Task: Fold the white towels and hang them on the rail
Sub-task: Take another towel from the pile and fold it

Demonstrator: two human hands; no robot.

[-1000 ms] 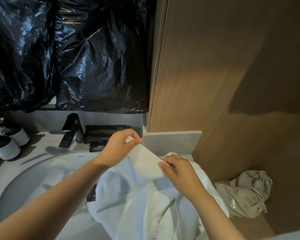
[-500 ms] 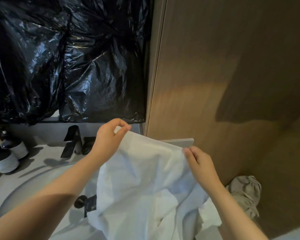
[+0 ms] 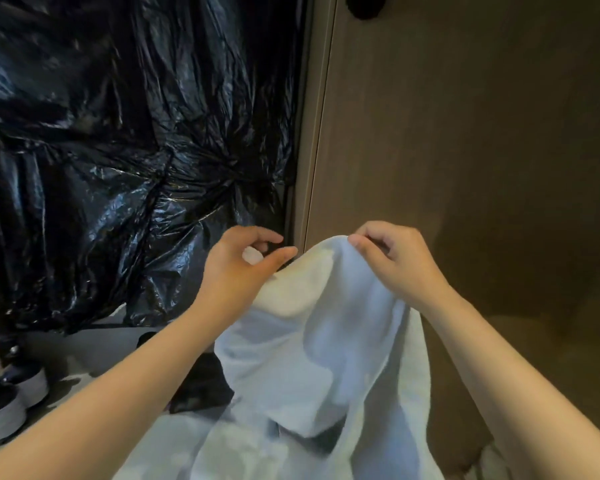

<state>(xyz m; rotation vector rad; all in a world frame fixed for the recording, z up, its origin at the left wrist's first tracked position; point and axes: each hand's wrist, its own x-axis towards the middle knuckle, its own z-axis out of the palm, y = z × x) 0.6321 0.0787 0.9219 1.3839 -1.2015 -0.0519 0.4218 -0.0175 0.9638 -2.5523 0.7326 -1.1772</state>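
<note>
A white towel (image 3: 312, 358) hangs in loose folds in front of me, held up by its top edge over the basin counter. My left hand (image 3: 238, 271) pinches one bit of that edge between thumb and fingers. My right hand (image 3: 392, 261) grips the edge a little to the right, at about the same height, fingers curled over the cloth. The towel's lower part drapes down out of the frame. No rail is in view.
Black plastic sheeting (image 3: 118, 150) covers the wall at the left. A wooden panel (image 3: 465, 150) fills the right side. Two dark bottles with pale bases (image 3: 7, 400) stand on the grey counter (image 3: 94, 348) at lower left. A dark object (image 3: 201, 386) sits behind the towel.
Both hands have lifted the towel higher and come closer together along its top edge. The view has tilted upward, so the basin and the grey cloth at right are out of sight.
</note>
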